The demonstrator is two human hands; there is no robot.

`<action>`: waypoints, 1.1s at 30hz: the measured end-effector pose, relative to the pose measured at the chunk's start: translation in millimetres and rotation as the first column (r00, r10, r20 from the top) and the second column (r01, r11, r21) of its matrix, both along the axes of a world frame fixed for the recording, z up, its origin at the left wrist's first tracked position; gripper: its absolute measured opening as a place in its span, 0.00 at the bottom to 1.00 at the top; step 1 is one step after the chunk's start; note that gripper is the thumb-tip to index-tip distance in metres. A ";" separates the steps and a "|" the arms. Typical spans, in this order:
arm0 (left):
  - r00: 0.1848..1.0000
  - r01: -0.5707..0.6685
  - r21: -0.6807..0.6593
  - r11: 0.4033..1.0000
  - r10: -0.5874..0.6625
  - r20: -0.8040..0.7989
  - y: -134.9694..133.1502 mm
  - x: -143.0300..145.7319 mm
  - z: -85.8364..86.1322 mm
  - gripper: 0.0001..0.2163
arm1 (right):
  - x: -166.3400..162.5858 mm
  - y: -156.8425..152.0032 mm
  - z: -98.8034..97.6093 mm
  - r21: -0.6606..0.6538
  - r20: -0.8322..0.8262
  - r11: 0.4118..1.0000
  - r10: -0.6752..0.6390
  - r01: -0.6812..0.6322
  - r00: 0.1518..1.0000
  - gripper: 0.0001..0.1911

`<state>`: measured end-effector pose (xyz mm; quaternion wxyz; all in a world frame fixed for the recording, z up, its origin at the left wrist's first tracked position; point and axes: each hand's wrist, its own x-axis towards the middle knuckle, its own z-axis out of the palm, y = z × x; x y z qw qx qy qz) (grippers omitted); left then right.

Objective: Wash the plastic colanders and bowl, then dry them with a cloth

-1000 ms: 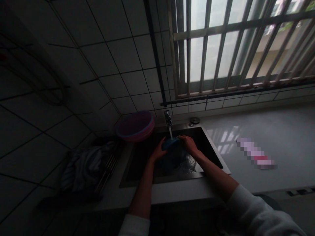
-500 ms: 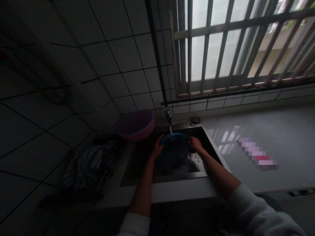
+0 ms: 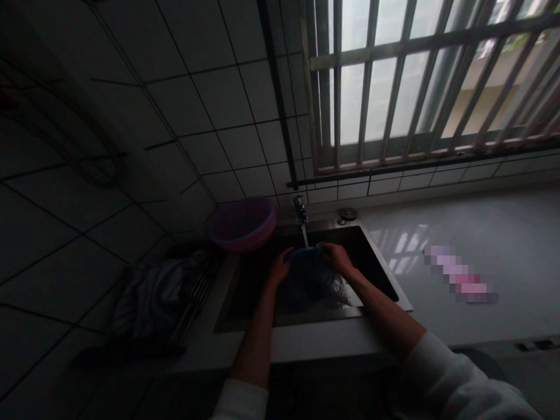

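A dark blue basin (image 3: 306, 277) is tilted on edge in the metal sink (image 3: 371, 251), its rim just under the running faucet (image 3: 300, 210). My left hand (image 3: 280, 267) grips the rim on the left side, thumb and fingers closed round it. With bent fingers my right hand (image 3: 336, 256) holds the upper right part of the rim. A small pale spot shows by those fingertips, too dark to make out. Water splashes onto the sink floor to the right of the basin. The basin's underside and lower edge are lost in shadow.
Pink and purple stacked basins (image 3: 242, 224) stand at the sink's back left corner. Striped cloth (image 3: 151, 291) lies on the left counter near a metal rack (image 3: 192, 306). A round drain cover (image 3: 348, 214) sits behind the sink. A blurred pink item (image 3: 459, 274) lies on the right counter.
My right hand has moved left and slightly up along the basin's rim. The basin has tipped, so its opening shows less than before. My left hand has hardly moved.
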<state>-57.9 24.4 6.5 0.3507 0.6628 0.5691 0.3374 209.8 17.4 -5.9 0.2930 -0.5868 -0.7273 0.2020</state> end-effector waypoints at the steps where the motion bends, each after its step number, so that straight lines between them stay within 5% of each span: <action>1: 1.000 -0.008 0.009 1.000 0.008 0.010 0.6 -1.0 1.1 0.23 | 5.4 2.4 -4.4 -0.046 0.001 0.999 -0.030 0.030 1.000 0.24; 7: 0.987 0.014 0.161 0.987 -0.039 0.155 4.2 -1.6 4.5 0.22 | 34.8 11.5 -16.3 -0.196 0.056 0.970 -0.134 0.142 0.989 0.21; 12: 0.998 0.007 0.074 0.997 -0.012 0.068 2.7 -1.1 -0.4 0.29 | 27.6 4.1 3.7 -0.128 0.057 0.966 -0.220 0.226 0.974 0.21; 19: 0.994 0.101 -0.057 0.993 -0.098 0.052 -5.3 0.1 -0.8 0.38 | -4.9 -7.7 12.1 0.066 0.028 0.998 -0.018 0.016 0.999 0.22; 28: 0.983 0.047 -0.044 0.998 -0.039 0.181 -1.0 -1.6 5.4 0.29 | 23.3 7.5 -12.0 -0.192 0.056 0.970 -0.139 0.147 0.989 0.26; 33: 0.989 0.024 -0.034 0.999 -0.019 0.145 2.1 -2.8 0.5 0.26 | 28.2 7.9 -12.5 -0.197 0.002 0.971 -0.135 0.132 0.991 0.24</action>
